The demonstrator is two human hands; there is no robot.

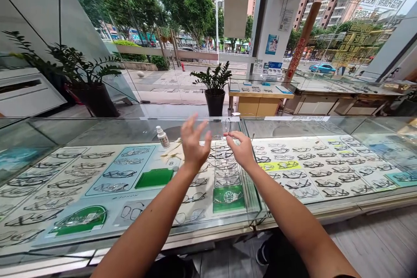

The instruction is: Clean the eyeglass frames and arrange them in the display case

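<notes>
Above the glass display counter (208,221), my left hand (195,144) is raised with its fingers spread and a little blurred, holding nothing. My right hand (241,147) pinches a thin-framed pair of eyeglasses (228,127) between thumb and fingers; the frame is small and hard to make out against the glass. To the left of my left hand, a white spray bottle (163,137) stands on the counter. Beside it lies a crumpled pale yellow cloth (172,149), partly hidden behind that hand.
Rows of eyeglasses (329,173) lie inside the case under the glass, with green display cards (154,178) among them. Beyond the counter stand a potted plant (215,100), a larger plant in a dark pot (97,100), and a wooden display table (260,95) by the window.
</notes>
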